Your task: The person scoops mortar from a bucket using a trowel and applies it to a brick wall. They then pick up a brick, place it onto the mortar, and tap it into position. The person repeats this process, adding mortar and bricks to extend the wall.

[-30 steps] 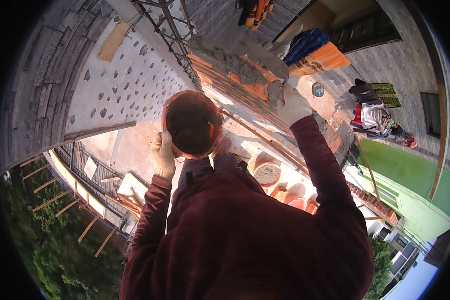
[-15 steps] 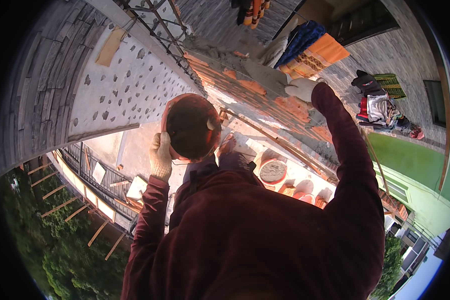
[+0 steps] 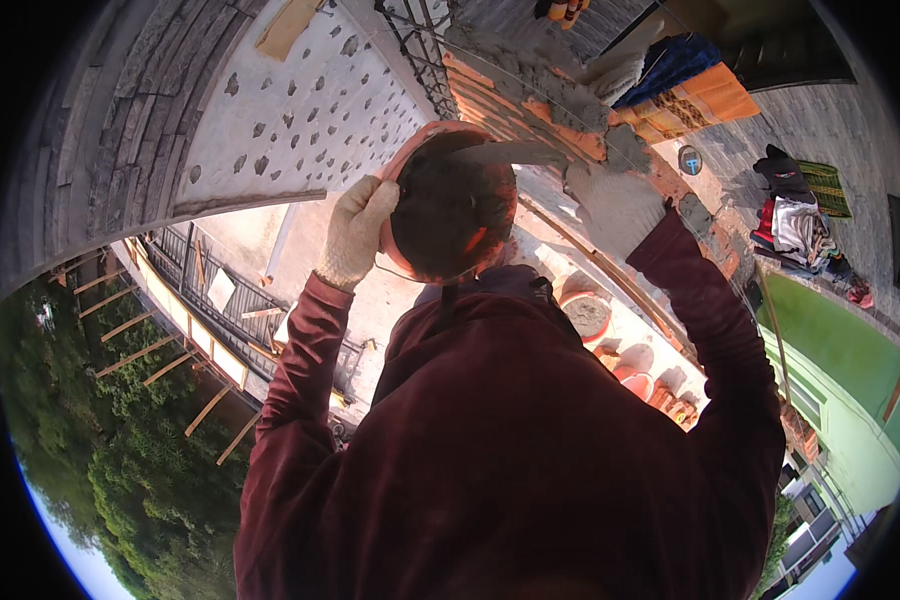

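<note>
My left hand (image 3: 358, 225) wears a cream knitted glove and grips the side of a red bucket (image 3: 402, 245), whose inside is dark with what looks like mortar. Motion blurs my gloved right hand (image 3: 615, 205), closed on a trowel (image 3: 505, 152) that reaches leftward into the bucket's mouth. Just beyond both hands runs a brick wall (image 3: 485, 95), partly smeared with grey mortar (image 3: 625, 150) along its top and side.
A round tub of grey mix (image 3: 586, 316) stands below near red buckets (image 3: 633, 380) and a long wooden plank (image 3: 590, 270). Railing (image 3: 180, 275) lines the lower left, rebar (image 3: 415, 50) rises ahead, and blankets (image 3: 690, 105) and piled clothes (image 3: 795, 225) lie at the right.
The bucket has moved up and to the right in view. My right hand has swung from the wall toward the bucket, bringing the trowel over its opening. The view has shifted slightly.
</note>
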`<action>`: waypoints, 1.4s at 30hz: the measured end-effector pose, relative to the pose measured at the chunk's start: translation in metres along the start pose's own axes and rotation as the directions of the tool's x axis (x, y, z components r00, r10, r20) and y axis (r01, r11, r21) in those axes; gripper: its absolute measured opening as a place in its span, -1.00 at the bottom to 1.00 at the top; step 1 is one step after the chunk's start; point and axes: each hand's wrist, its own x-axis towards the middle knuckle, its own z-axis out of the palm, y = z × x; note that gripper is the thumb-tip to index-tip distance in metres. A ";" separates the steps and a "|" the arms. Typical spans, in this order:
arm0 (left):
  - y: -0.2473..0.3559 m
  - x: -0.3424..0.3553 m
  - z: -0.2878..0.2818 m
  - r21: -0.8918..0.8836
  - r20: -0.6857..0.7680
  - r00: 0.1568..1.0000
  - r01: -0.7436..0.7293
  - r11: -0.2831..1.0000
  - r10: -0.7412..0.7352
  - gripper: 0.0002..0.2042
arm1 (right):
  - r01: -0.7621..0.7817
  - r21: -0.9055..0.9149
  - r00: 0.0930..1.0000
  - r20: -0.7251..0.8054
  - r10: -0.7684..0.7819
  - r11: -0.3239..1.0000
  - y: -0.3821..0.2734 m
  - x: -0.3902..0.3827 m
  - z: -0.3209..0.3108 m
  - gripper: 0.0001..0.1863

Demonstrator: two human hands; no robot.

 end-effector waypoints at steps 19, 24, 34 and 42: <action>0.061 0.011 -0.019 0.080 0.071 0.967 -0.248 0.965 0.243 -0.69 | -0.376 0.450 0.654 0.748 -0.112 0.810 -0.023 0.075 -0.058 -0.64; 0.058 0.013 -0.033 0.024 0.112 0.965 -0.241 0.970 0.236 -0.70 | -0.461 0.628 0.663 0.714 -0.227 0.627 -0.049 0.071 -0.052 -0.69; 0.031 -0.010 -0.003 -0.005 -0.095 0.971 -0.219 0.976 0.218 -0.68 | -0.536 0.774 0.717 0.628 -0.303 0.336 -0.084 0.054 -0.047 -0.77; 0.001 -0.012 0.016 0.055 -0.258 0.926 -0.271 0.961 0.276 -0.65 | -0.614 0.781 0.712 0.610 -0.349 0.112 -0.045 0.021 -0.035 -0.67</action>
